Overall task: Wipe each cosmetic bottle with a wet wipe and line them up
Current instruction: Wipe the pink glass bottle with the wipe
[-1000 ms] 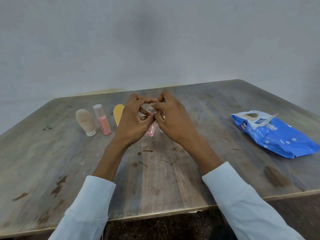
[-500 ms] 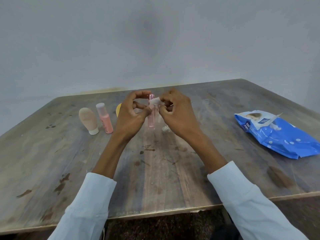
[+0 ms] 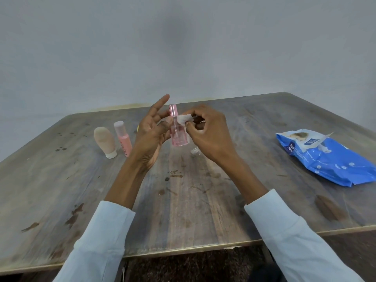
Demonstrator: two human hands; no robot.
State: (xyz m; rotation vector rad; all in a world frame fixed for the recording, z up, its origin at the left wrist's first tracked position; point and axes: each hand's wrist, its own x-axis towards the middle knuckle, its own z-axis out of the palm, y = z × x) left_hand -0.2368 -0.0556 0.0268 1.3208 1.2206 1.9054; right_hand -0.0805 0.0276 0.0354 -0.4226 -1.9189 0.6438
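Note:
A clear pink bottle (image 3: 178, 135) with a shiny pink cap is held upright above the table's middle. My left hand (image 3: 151, 131) holds it from the left with thumb and lower fingers, the index finger pointing up. My right hand (image 3: 205, 132) pinches a small white wet wipe (image 3: 184, 119) against the bottle's upper right side. On the left stand a beige tube (image 3: 104, 141) on its white cap and a pink bottle (image 3: 123, 138) with a pale cap. A yellow item (image 3: 138, 129) is almost hidden behind my left hand.
A blue wet wipe pack (image 3: 325, 157) lies open at the right of the wooden table (image 3: 183, 200). A small clear cap (image 3: 195, 152) lies on the table under my right hand. The table's near edge runs across the bottom.
The pink bottle has been lifted and turned upright in front of me. My left index finger has straightened upward, and the wipe sits higher on the bottle's side.

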